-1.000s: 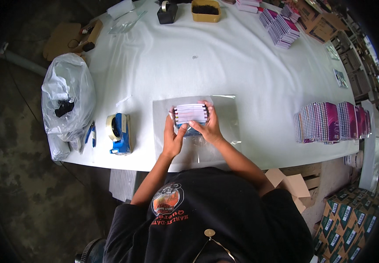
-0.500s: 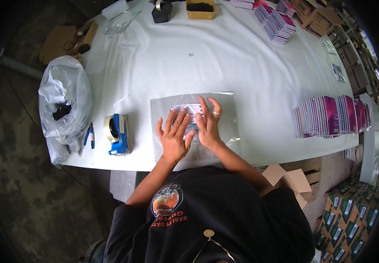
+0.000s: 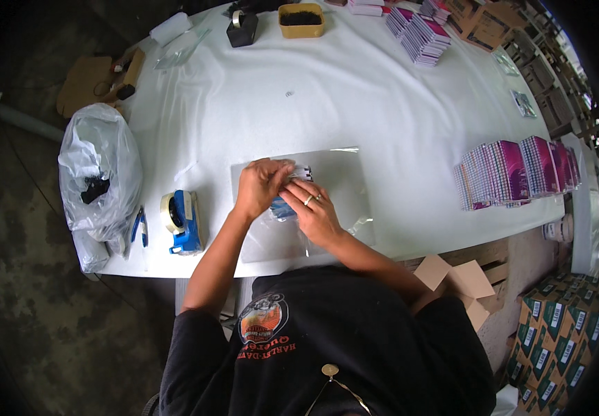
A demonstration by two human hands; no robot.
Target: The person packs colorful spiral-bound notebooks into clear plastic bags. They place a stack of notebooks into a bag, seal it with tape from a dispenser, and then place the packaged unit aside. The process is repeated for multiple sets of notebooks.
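Observation:
A small packet (image 3: 283, 209), blue at the near end with white and dark striped edges at the far end, lies on a clear plastic sheet (image 3: 341, 208) or stack of bags. My left hand (image 3: 256, 186) is curled at its upper left, fingertips and thumb pinched together; what they grip is too small to make out. Over the packet's right side rests my right hand (image 3: 319, 216), its ringed fingers stretched out side by side towards the left fingertips. Both hands cover much of the packet, so its exact kind is hidden.
Left of the sheet stand a blue tape dispenser (image 3: 187, 225), blue-handled snips (image 3: 140, 227) and a plastic bag (image 3: 98, 173) with black material. Spiral notebooks (image 3: 497, 173) stand at the right, more stacks (image 3: 421, 40) beyond. A black tape dispenser (image 3: 242, 29) and yellow tub (image 3: 301, 22) sit at the far edge.
My left hand has gone from spread flat on the packet to curled and pinching at its far left. My right hand's raised fingers have come down and together over it. The view has shifted slightly.

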